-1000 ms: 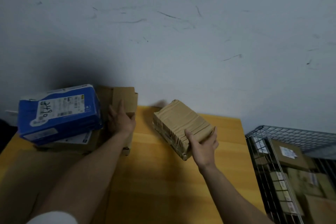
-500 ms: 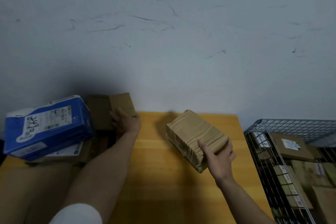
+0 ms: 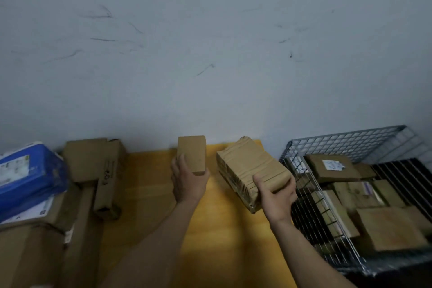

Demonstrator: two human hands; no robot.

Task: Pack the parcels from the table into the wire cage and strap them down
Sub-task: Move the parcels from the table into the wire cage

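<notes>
My right hand (image 3: 277, 196) grips a tape-wrapped brown parcel (image 3: 251, 168) by its near end, held tilted above the right side of the yellow wooden table (image 3: 222, 241), close to the wire cage. My left hand (image 3: 188, 181) holds a small plain cardboard box (image 3: 191, 154) upright above the table's middle. The wire cage (image 3: 346, 140) stands to the right of the table, with several brown parcels (image 3: 390, 227) lying inside it.
On the table's left lie a blue and white package (image 3: 28, 175) on top of flat boxes, a brown carton (image 3: 91, 159) and a long narrow box (image 3: 107, 184). A scuffed grey wall (image 3: 210, 54) rises right behind the table.
My left hand has lifted the small box away from the pile on the left and carried it to the middle. My right hand has carried the taped parcel rightward toward the cage.
</notes>
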